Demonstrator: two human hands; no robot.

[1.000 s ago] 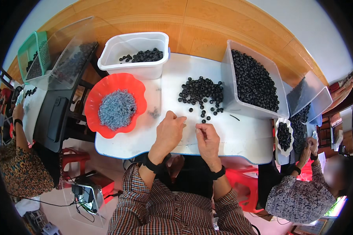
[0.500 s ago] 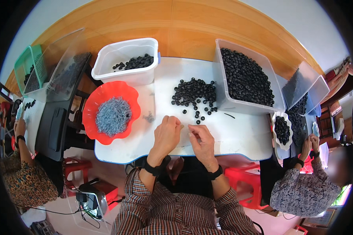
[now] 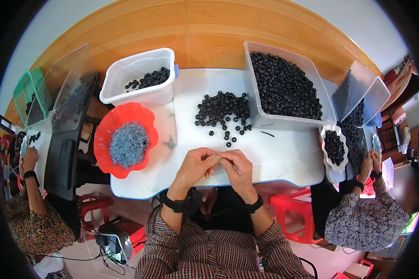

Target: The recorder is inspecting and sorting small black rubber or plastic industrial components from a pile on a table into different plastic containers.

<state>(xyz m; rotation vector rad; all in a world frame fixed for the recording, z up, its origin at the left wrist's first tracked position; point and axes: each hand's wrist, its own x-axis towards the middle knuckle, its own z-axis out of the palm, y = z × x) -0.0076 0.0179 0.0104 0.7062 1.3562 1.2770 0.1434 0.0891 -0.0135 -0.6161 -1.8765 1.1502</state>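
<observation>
Over the table's near edge, my left hand (image 3: 194, 168) and my right hand (image 3: 238, 173) meet at the fingertips. Thumbs and forefingers of both are pinched together; whatever lies between them is too small or hidden to make out. Just beyond the hands, a loose pile of black, round, bead-like pieces with holes (image 3: 223, 108) lies on the white table (image 3: 284, 158), a few strays nearest to my fingers. To the left is a red, wavy-rimmed bowl (image 3: 103, 155) filled with small, clear bluish pieces (image 3: 129, 144).
A white tub (image 3: 118, 95) with some black pieces stands at the back left. A large translucent bin (image 3: 293, 122) full of them stands at the back right, near a white scalloped dish (image 3: 327, 160). People work on the left (image 3: 37, 218) and right (image 3: 363, 223). Red stools (image 3: 295, 218) flank me.
My hands, slightly apart before, now touch at the fingertips. Both sit a little lower in the picture. The whole view has shifted slightly.
</observation>
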